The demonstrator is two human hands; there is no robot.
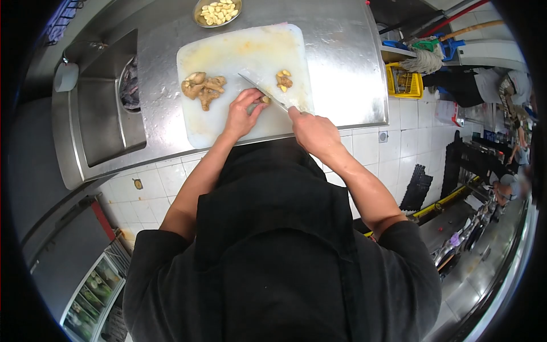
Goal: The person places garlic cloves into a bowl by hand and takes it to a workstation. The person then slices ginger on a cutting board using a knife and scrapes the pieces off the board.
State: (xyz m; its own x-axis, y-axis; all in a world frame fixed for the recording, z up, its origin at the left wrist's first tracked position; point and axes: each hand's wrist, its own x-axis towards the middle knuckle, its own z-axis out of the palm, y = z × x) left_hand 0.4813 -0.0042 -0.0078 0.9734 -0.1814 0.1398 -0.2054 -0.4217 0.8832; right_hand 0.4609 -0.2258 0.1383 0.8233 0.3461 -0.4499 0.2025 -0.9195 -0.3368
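My left hand (245,113) pinches a small piece of ginger (265,100) on the white cutting board (239,48). In my right hand (315,132) is the handle of a knife (263,91), its blade slanting up and left across the board, right beside the ginger piece. Left of my hands lies a pile of knobbly unpeeled ginger root (203,88). A smaller heap of ginger bits (284,81), some with pale yellow cut faces, sits toward the board's right side.
A metal bowl (196,16) of pale peeled pieces stands behind the board on the steel counter (347,68). To the left is a sink (102,114) with a round container in it. A yellow basket (393,85) hangs past the counter's right end. Other people are far right.
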